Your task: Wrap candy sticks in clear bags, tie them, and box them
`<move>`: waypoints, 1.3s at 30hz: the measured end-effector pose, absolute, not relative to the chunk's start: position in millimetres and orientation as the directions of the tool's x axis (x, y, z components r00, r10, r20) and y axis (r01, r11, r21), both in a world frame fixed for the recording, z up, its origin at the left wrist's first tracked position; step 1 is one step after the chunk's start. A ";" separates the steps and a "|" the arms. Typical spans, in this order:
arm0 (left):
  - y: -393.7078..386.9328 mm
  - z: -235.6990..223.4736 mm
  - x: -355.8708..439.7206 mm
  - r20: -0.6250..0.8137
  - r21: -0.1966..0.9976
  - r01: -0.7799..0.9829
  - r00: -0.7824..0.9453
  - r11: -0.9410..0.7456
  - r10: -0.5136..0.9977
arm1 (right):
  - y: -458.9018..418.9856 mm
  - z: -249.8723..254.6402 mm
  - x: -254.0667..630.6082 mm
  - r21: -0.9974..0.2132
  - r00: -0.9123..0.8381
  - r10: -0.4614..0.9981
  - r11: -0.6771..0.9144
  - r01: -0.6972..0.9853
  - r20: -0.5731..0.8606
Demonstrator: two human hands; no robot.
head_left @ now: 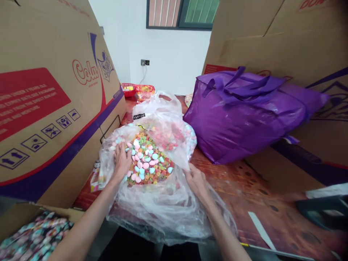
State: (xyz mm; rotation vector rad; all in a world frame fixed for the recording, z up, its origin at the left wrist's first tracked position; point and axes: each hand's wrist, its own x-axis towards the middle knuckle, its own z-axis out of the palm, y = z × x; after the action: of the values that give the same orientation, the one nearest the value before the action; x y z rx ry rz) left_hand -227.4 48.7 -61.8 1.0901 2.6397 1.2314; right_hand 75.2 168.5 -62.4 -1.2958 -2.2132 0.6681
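A large clear plastic bag lies spread on the table with its mouth open. Inside it show small ring-shaped candies in orange, green and yellow, with pink and pale blue oval candies on top. My left hand is at the left side of the opening, fingers curled on the plastic beside the candies. On the right side, my right hand pinches the bag's edge. A white translucent carrier bag with reddish candies in it rests just behind the opening.
Cola-printed cardboard boxes stand at left and right. A stuffed purple bag sits on the table. A red basket is at the back. An open box of wrapped sweets is lower left; a dark tool-like object lies right.
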 end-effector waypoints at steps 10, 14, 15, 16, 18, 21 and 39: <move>-0.7 -45.7 -155.3 0.179 0.565 0.766 -0.475 0.305 0.862 | 137.9 -12.7 60.4 -0.102 -0.460 0.770 0.553 0.827 0.441; 6.6 -42.7 -142.2 0.116 0.468 0.819 -0.430 0.332 0.895 | 105.2 6.3 35.6 -0.099 -0.745 0.478 0.864 0.493 0.465; 8.5 -40.5 -141.5 0.104 0.460 0.823 -0.422 0.332 0.901 | 99.0 5.0 33.6 -0.132 -0.796 0.415 0.907 0.400 0.441; 9.8 -38.2 -141.5 0.089 0.460 0.825 -0.410 0.328 0.908 | 93.9 1.2 34.4 -0.166 -0.825 0.386 0.923 0.348 0.412; 10.6 -34.0 -143.3 0.050 0.470 0.824 -0.382 0.316 0.923 | 87.3 -11.4 44.7 -0.215 -0.836 0.422 0.905 0.366 0.351; 10.2 -31.5 -146.5 -0.009 0.493 0.815 -0.345 0.304 0.939 | 82.2 -33.7 73.6 -0.282 -0.804 0.524 0.846 0.453 0.281; 77.0 -13.3 -127.7 0.202 0.431 0.816 -0.504 0.386 0.840 | 44.4 -35.8 59.2 -0.320 -0.860 0.330 0.924 0.209 0.389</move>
State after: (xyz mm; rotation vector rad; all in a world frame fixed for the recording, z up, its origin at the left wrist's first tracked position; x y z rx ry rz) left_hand -127.7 77.0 -13.3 1.5379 2.5743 0.7551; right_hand 59.2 44.4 -35.8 -0.3893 -2.6365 0.3717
